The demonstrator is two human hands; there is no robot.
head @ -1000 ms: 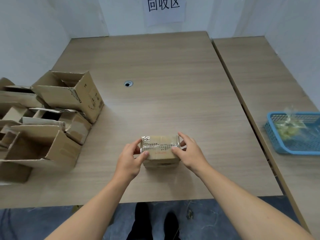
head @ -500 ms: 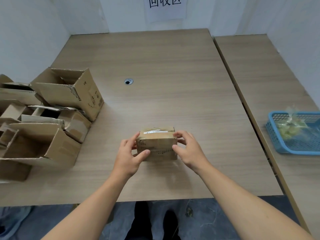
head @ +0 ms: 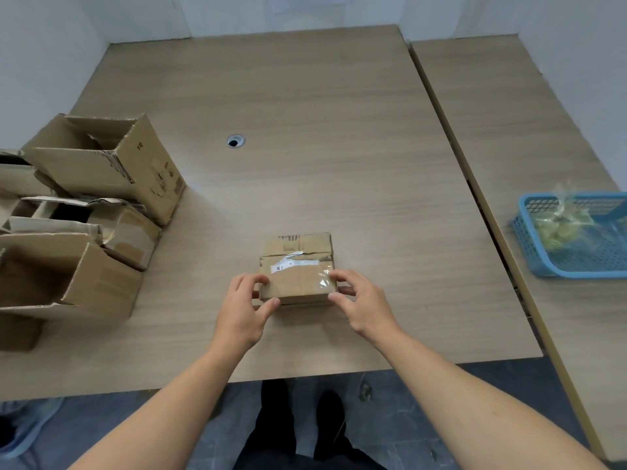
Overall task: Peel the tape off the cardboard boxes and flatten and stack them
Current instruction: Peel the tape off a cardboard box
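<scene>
box [head: 298, 266] sits near the front edge of the table [head: 305, 147], left hand [head: 242, 310] and right hand [head: 359, 303] each gripping a near corner, so peeling looks about to start, and next a fingertip must find a loose edge of the tape [head: 324, 281].

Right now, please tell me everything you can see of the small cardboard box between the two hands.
The small cardboard box is brown, closed and a little creased. It lies flat on the wooden table, near its front edge. A torn white label runs along the seam on top, shiny clear tape covers the near right part, and dark print shows at the far edge. The left hand grips its near left corner. The right hand grips its near right corner, with fingers on the tape.
</scene>
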